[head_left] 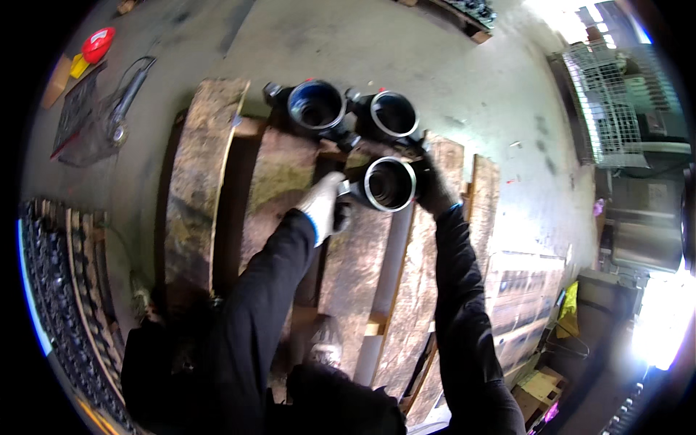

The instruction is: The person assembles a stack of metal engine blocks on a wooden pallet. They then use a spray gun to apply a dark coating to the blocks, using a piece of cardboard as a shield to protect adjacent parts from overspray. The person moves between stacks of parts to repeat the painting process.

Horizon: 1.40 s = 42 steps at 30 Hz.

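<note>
Between my hands is a dark metal cylinder-shaped part (390, 185), its round open mouth with a bright rim facing up. My left hand (324, 203), in a pale glove with a blue cuff, is closed on the lug at its left side. On its right side my right hand (435, 187), in a darker-looking glove, grips the part, with the fingers partly hidden. Two similar parts stand just beyond it: one with a bluish bore (316, 106) at the left and another (394, 114) at the right. All are at the far end of a wooden pallet (196, 196).
An angle grinder (125, 109) lies on the floor at the far left, near a red helmet-like object (98, 45). A stack of dark parts on wood (72, 283) stands at left. A wire mesh basket (602, 101) is at far right, and another pallet (464, 18) at the back.
</note>
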### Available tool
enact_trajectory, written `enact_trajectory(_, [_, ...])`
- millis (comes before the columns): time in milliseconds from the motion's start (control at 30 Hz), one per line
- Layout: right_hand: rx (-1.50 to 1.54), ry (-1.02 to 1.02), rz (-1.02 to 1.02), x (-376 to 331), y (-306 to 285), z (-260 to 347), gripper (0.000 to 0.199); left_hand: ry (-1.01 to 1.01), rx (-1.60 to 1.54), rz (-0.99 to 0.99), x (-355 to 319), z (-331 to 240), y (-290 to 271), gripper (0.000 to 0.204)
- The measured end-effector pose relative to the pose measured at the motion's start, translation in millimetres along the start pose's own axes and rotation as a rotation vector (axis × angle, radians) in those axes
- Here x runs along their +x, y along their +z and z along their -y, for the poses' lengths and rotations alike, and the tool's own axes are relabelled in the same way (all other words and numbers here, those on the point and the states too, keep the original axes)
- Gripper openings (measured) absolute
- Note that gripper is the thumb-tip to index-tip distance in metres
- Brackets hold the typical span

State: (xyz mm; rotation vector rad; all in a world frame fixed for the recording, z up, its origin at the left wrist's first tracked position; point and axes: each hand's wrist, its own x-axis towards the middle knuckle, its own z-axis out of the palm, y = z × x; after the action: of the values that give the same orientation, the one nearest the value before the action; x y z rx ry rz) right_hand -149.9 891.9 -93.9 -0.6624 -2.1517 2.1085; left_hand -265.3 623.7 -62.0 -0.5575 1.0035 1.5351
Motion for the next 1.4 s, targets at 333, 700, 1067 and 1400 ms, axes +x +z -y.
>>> enact_trajectory(333, [-0.684, -0.212, 0.283, -7.9, -19.8, 50.2, 0.028, -0.066, -0.130, 0.179, -5.1, 34.1, -36.6, 0.008])
enact_trajectory(700, [0.413, 0.390, 0.211, -135.6, 216.9, 22.0, 0.067, 0.294, 1.324, -0.170, -189.0, -60.2, -176.1, 0.023])
enact_trajectory(1067, [-0.165, 0.188, 0.381, -152.8, 321.7, -5.5, 0.043, 0.244, 1.271, -0.401, -262.0, -33.0, -258.9, 0.028])
enact_trajectory(1400, [-0.503, -0.153, 0.315, -146.4, 323.8, 2.2, 0.040, 0.208, 1.291, -0.392, -252.3, -17.6, -286.3, 0.033])
